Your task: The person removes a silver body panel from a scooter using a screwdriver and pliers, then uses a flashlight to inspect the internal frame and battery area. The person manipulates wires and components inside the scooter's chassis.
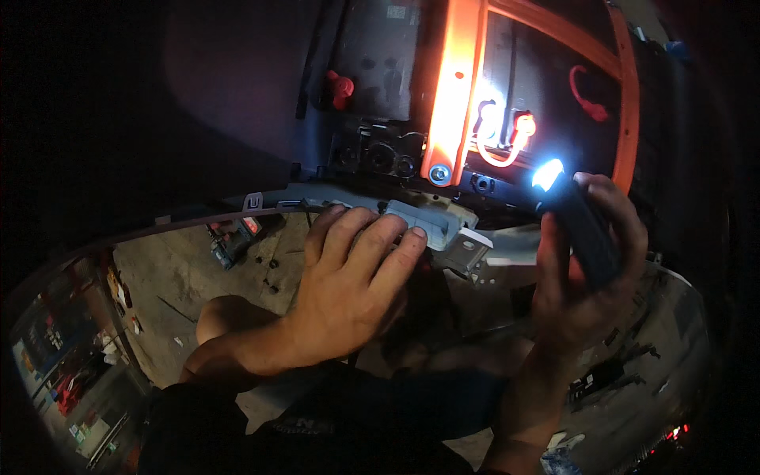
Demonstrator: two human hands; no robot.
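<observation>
My right hand (590,253) is wrapped round a black flashlight (590,229), held tilted, its lit end pointing up and to the left. The beam falls on a glowing looped cable (500,162) and on an orange brace (457,87) bolted at its lower end. My left hand (348,273) lies palm down, its fingers spread and reaching over a dark curved edge. Under and beside its fingertips is a pale grey-blue part (423,222). Right of that part sits a metal bracket (467,252). What lies beneath my left fingertips is hidden.
Dark boxes (376,59) stand behind the brace, with a red cap (341,89) and a red curved cable (586,95). A second orange bar (628,103) runs at the right. On the floor below left lies a dark power tool (229,241); shelving (51,340) shows far left.
</observation>
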